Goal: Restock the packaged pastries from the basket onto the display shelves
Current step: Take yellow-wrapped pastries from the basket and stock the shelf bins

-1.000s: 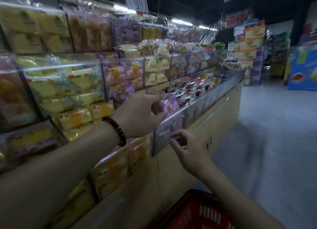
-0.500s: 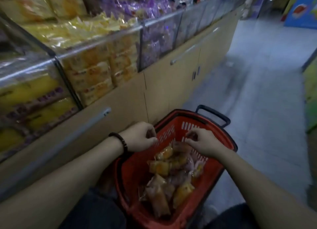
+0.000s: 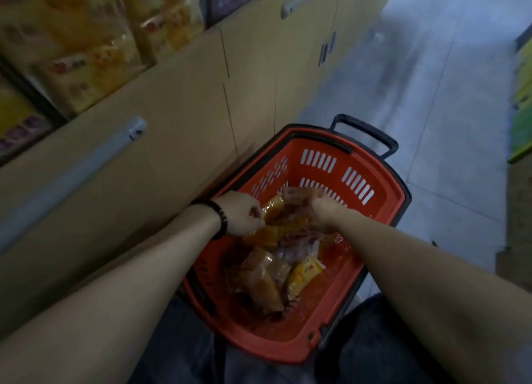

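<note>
Grabbing pastries (image 3: 276, 268) in the basket (image 3: 385, 182)
Left hand (image 3: 241, 216) and right hand (image 3: 322, 211), fingers clamped on pastries; next, lift them to shelves (image 3: 86, 52) above the basket.

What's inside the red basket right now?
Wrapped pastries lie piled in the red basket, orange-yellow and some purplish. The left hand and right hand cover the upper packs; the floor beneath the pile is hidden.
</note>
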The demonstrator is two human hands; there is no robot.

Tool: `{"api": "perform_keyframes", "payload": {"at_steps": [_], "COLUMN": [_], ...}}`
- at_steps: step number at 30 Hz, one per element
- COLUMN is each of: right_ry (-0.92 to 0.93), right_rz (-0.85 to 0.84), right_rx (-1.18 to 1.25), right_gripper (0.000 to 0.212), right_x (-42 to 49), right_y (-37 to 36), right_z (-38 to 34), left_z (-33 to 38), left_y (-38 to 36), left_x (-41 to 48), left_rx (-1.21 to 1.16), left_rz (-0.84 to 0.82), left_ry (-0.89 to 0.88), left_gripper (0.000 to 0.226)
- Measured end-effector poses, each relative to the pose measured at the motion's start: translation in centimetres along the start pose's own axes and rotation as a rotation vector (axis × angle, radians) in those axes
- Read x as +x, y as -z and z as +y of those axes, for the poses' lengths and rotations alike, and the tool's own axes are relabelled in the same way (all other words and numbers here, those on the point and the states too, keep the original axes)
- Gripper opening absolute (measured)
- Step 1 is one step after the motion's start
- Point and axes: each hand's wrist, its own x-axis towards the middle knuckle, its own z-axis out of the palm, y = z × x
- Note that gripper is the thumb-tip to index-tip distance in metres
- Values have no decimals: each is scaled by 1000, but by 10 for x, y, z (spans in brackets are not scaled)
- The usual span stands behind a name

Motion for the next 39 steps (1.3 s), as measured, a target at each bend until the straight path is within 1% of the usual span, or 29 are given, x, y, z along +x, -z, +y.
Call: {"api": "perform_keyframes", "payload": {"at_steps": [2, 3, 5, 7, 11, 13, 14, 15, 17, 19, 20, 22, 24, 27, 29, 31, 32, 33, 34, 36, 37, 38, 39], "right_ry": [-36, -63, -51, -41, -32, -52, -54, -35, 27, 133, 195, 300, 371, 454, 481, 448, 398, 342, 288, 222, 188, 160, 136], "right_rz": [-42, -58, -29, -13, -81, -114, -113, -109, -84, -74, -87, -175, -218, -212, -259, -322, -317, -271, -158, 107, 163, 156, 101], "right_rx": [-1, 2, 52, 128, 78, -39, -92, -97, 7, 143, 212, 388, 493, 591, 675, 782, 830, 853, 802, 571, 515, 504, 473], "right_gripper": [77, 74, 61, 54, 40, 48, 55, 63, 71, 68, 64, 58, 58, 52, 45, 38, 35, 31, 27, 23, 22, 22, 24], "right_x": [10, 10, 7, 0, -9, -19, -25, -28, -39, -56, -64, -77, -85, -90, -92, -90, -86, -78, -65, -42, -33, -26, -20], "right_y": [-13, -15, -18, -11, 18, 43, 57, 70, 94, 111, 115, 118, 119, 121, 121, 119, 115, 109, 101, 86, 79, 72, 64], "right_z": [-5, -11, -20, -25, -23, -26, -28, -27, -23, -24, -25, -34, -43, -54, -58, -59, -59, -59, -58, -55, -57, -60, -65], "left_z": [-6, -7, -10, -11, -16, -19, -19, -20, -19, -20, -20, -20, -18, -15, -17, -22, -25, -29, -32, -38, -40, -42, -44], "left_y": [-1, -1, -1, -1, 1, 4, 6, 9, 12, 12, 12, 14, 17, 22, 26, 27, 28, 28, 27, 25, 25, 25, 26], "left_x": [0, 0, -1, -3, -6, -8, -11, -13, -17, -18, -18, -20, -23, -27, -29, -30, -31, -31, -31, -29, -28, -27, -28], "left_rx": [14, 19, 9, -43, -76, -94, -102, -108, -127, -164, -189, -268, -341, -322, -342, -320, -257, -163, -61, 69, 82, 77, 67], "left_rz": [0, -11, -33, -39, -32, -24, -18, -11, 10, 41, 56, 78, 73, 65, 51, 79, 116, 163, 210, 281, 300, 307, 309], "left_ry": [3, 11, 24, 21, 19, 17, 13, 15, 20, 15, 12, 0, -32, -68, -44, -1, 30, 67, 103, 153, 168, 178, 181], "left_gripper": [34, 35, 37, 37, 34, 34, 37, 41, 54, 70, 78, 94, 102, 97, 90, 77, 70, 64, 59, 56, 55, 55, 55]}}
